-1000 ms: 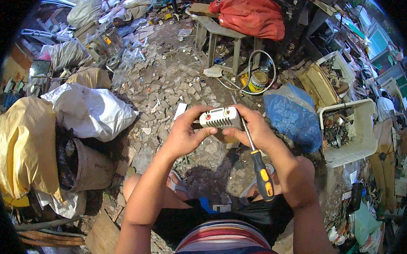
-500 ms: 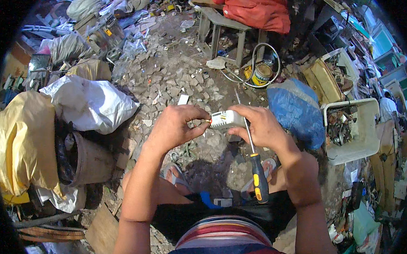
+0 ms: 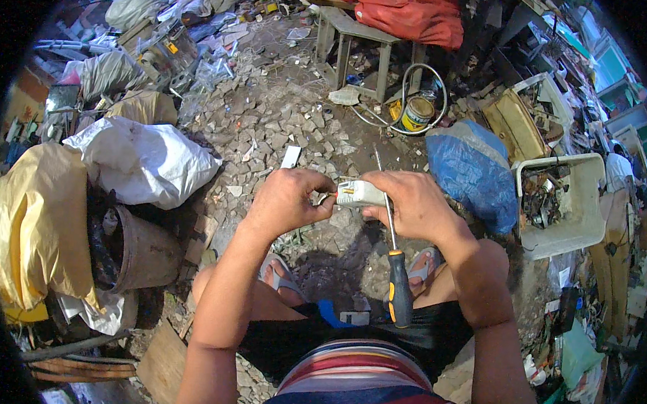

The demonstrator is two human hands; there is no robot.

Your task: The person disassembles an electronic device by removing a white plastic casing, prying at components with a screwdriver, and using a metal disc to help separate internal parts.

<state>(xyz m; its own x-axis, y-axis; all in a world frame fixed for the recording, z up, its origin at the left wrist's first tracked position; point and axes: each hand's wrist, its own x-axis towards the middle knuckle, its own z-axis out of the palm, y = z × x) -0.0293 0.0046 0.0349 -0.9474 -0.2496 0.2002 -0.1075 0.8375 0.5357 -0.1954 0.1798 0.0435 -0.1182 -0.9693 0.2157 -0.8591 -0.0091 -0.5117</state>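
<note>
In front of me, my right hand point(image 3: 419, 203) is closed round a small white plastic casing point(image 3: 362, 193) with slots and a brass-coloured pin on its upper face. That same hand also holds a screwdriver point(image 3: 400, 292) by its thin metal shaft. Its black and yellow handle hangs down toward my lap, and the tip points away from me. At the casing's left end, my left hand point(image 3: 289, 200) pinches with thumb and forefinger. A speck of orange-red shows at those fingertips; what they grip is too small to make out.
Broken tile rubble point(image 3: 269, 116) covers the ground ahead. To the left are a white sack point(image 3: 148, 162), a yellow sack point(image 3: 41, 226) and a bucket point(image 3: 148, 252). On the right lie a blue bag point(image 3: 472, 176) and a cream bin point(image 3: 563, 241) of scrap. A wooden bench point(image 3: 360, 30) stands behind.
The white casing has turned in my hands, so its upper face shows differently. The screwdriver's handle has swung left and slightly nearer to me. Both hands keep their grip.
</note>
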